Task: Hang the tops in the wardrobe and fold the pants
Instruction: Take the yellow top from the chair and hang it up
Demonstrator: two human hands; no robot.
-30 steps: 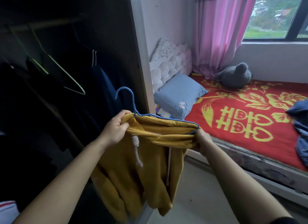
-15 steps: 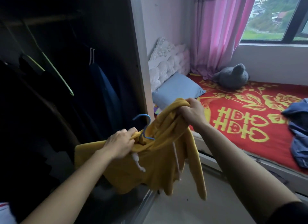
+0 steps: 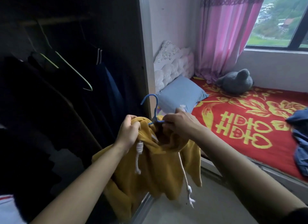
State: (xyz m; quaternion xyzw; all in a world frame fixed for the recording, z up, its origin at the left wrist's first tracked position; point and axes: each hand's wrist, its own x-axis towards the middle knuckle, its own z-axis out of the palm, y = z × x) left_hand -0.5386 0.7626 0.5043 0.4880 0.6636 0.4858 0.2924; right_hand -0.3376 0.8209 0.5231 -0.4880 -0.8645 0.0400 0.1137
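A mustard-yellow hooded top (image 3: 160,163) with white drawstrings hangs in front of me on a blue hanger (image 3: 154,107), whose hook sticks up above the collar. My left hand (image 3: 129,132) grips the left side of the neck opening. My right hand (image 3: 178,122) pinches the hanger's wire and the collar at the right of the hook. The open wardrobe (image 3: 66,73) is at the left, dark inside, with a rail and dark clothes hanging from it. Blue pants (image 3: 300,140) lie bunched on the bed at the far right.
The wardrobe's side panel (image 3: 144,57) stands just behind the hanger. An empty pale-green hanger (image 3: 73,72) hangs inside. The bed with a red and yellow cover (image 3: 241,123) holds a blue pillow (image 3: 181,93) and a grey plush toy (image 3: 236,81). Pale floor lies below.
My right hand has come down from the raised hood to the hanger's neck. The hanger's hook now stands upright above the collar, and the top hangs lower and straighter.
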